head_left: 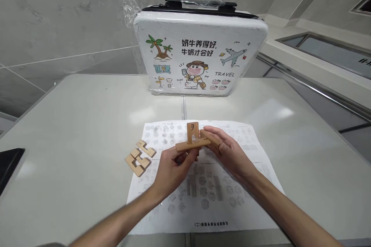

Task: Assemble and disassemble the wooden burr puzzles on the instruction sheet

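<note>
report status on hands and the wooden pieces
Left hand and right hand both shut on joined wooden pieces, over printed sheet. Loose pieces lie apart, leftward.

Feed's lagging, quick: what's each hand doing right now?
Left hand: shut on the bar.
Right hand: shut on the block.

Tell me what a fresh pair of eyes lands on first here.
The white suitcase with cartoon travel prints, standing at the far side of the table, draws the eye first. At centre, the left hand and right hand grip interlocked wooden pieces above a printed sheet. A few loose wooden pieces lie at the sheet's left edge.
</note>
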`<state>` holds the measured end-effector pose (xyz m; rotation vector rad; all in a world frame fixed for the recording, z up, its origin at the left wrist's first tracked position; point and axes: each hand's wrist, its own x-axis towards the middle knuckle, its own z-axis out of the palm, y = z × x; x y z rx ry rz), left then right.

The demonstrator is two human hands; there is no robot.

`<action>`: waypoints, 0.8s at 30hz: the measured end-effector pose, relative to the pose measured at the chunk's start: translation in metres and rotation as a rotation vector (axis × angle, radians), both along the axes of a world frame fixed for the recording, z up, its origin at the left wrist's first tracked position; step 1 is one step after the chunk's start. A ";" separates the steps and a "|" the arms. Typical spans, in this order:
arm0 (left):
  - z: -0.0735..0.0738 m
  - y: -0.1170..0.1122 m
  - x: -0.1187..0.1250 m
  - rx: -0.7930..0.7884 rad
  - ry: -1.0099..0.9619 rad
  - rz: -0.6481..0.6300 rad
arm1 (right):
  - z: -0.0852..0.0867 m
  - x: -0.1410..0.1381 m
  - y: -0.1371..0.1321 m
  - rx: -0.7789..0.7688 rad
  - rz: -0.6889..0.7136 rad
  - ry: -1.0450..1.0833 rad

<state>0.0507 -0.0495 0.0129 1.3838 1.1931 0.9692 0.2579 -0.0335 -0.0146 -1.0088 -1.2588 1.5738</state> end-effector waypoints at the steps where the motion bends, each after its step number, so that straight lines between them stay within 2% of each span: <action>1: -0.002 0.000 0.000 0.017 0.004 -0.008 | -0.001 -0.001 -0.001 -0.001 0.009 -0.009; 9: -0.011 -0.005 0.000 0.121 0.193 -0.095 | -0.002 -0.004 -0.006 0.007 0.074 -0.050; 15: -0.016 -0.005 -0.004 0.154 0.240 -0.236 | 0.002 -0.004 -0.005 0.036 0.076 -0.116; 19: -0.014 -0.003 -0.007 0.187 0.250 -0.320 | 0.003 -0.005 -0.005 0.035 0.078 -0.127; 24: -0.004 -0.001 -0.008 0.233 0.308 -0.379 | 0.008 -0.007 -0.007 0.002 0.094 -0.035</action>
